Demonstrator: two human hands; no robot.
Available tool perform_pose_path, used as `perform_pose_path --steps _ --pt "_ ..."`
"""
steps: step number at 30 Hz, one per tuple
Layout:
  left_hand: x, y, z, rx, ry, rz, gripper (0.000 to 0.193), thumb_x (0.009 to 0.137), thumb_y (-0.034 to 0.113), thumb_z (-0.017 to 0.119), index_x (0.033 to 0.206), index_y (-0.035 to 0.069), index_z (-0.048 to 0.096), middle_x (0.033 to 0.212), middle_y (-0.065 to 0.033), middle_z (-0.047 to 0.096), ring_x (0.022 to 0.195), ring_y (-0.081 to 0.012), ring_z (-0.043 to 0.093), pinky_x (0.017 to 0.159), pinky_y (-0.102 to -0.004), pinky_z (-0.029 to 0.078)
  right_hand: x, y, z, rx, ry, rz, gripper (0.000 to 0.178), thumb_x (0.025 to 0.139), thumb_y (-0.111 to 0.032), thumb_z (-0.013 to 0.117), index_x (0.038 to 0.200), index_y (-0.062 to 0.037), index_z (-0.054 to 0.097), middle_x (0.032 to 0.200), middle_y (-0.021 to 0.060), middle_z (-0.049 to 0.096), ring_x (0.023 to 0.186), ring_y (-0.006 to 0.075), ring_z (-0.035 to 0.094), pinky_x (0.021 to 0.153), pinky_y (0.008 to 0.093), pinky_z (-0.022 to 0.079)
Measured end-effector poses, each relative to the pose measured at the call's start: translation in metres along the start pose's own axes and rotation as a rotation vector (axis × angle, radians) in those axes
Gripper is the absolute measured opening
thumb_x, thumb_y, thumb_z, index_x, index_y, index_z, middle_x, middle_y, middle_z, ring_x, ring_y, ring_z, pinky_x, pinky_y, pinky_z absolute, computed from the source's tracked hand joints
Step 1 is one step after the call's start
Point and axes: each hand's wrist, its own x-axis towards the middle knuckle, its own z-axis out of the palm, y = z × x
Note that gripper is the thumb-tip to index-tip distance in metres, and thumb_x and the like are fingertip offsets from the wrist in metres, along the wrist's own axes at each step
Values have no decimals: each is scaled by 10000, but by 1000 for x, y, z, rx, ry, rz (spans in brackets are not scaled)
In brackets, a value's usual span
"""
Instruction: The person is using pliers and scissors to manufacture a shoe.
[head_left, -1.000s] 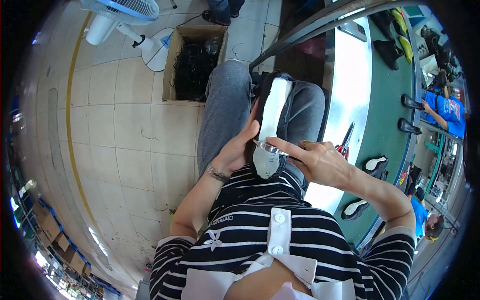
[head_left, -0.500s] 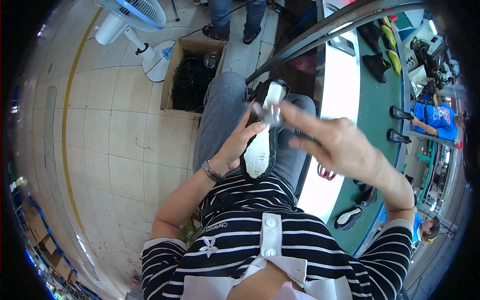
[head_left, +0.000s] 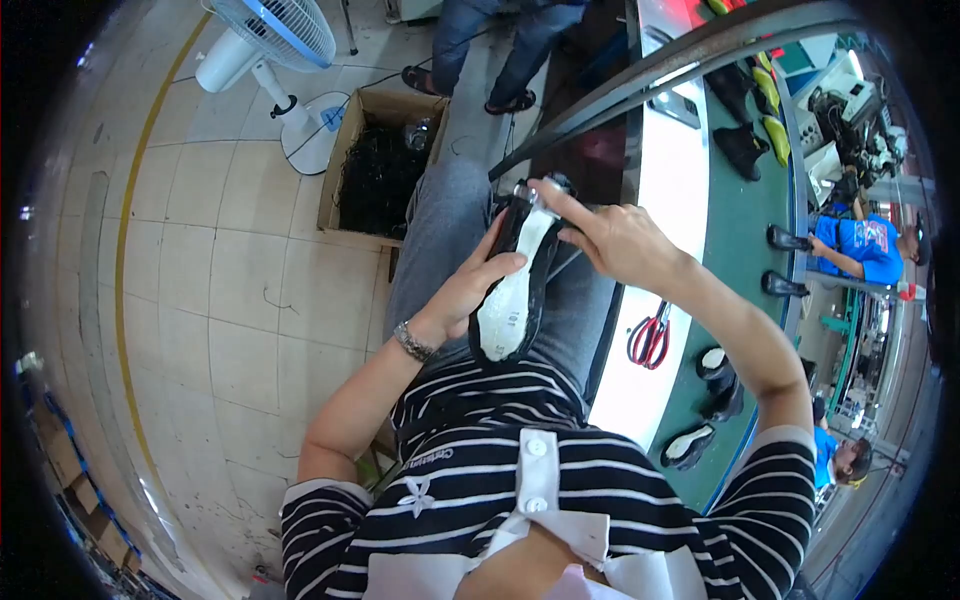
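A black shoe upper with a white insole [head_left: 507, 305] lies bottom up over my lap, its narrow heel end pointing away from me. My left hand [head_left: 465, 292] is closed around its left side, thumb pressing on the white insole. At the heel end, my right hand [head_left: 632, 245] grips a shiny metal-headed hand tool [head_left: 524, 192], index finger stretched along it. The tool's head touches or almost touches the heel edge. Most of the tool is hidden by the fingers, so its exact kind cannot be made out.
Red-handled scissors [head_left: 650, 337] lie on the white bench edge [head_left: 672, 200] at my right. Black shoes [head_left: 688, 443] rest on the green conveyor [head_left: 760, 215]. A metal bar [head_left: 600, 105] crosses ahead. A cardboard box [head_left: 350, 165] and a fan [head_left: 270, 45] stand front left; people are nearby.
My right hand has moved away from me and slightly left, carrying the tool from the insole's middle to the heel end. The scissors have come into fuller view.
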Motion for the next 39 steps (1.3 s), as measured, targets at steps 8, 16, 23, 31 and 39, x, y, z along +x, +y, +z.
perform_pose_path --steps 8,16,23,31,39 --pt "0 1 -6 29 39 -90 848 922 258 621 1552 191 56 1400 -109 418 1198 -159 474 988 -329 412 -6 -18 1 -6 -158 45 676 965 -230 545 1517 -286 161 610 118 589 464 243 596 428 360 466" --pt "-6 10 -5 16 -22 -175 992 843 215 710 1552 219 15 1450 -116 352 1247 -196 439 1022 -356 381 -22 -28 10 52 -37 -56 665 955 -235 561 1510 -254 196 530 75 568 394 211 549 414 325 440" --pt "-11 3 -15 86 -118 -103 1038 825 198 723 1548 265 -19 1542 -137 211 1395 -253 283 1107 -391 289 -34 -47 6 160 73 -162 682 948 -203 562 1513 -225 182 554 79 597 400 246 564 416 368 456" --pt "-18 -45 -19 -599 -76 -162 632 987 564 347 1484 176 307 1395 -82 484 1248 -189 499 1022 -374 431 -51 -56 -14 -22 -314 -26 696 903 -123 580 1499 -271 253 656 102 612 497 244 615 440 352 482" --pt "-30 -53 0 -455 10 -68 671 962 596 379 1487 192 276 1405 -71 464 1253 -188 488 1035 -380 424 -61 -77 13 -334 -89 -135 802 837 -45 583 1474 -420 273 719 86 565 529 175 564 456 334 493"
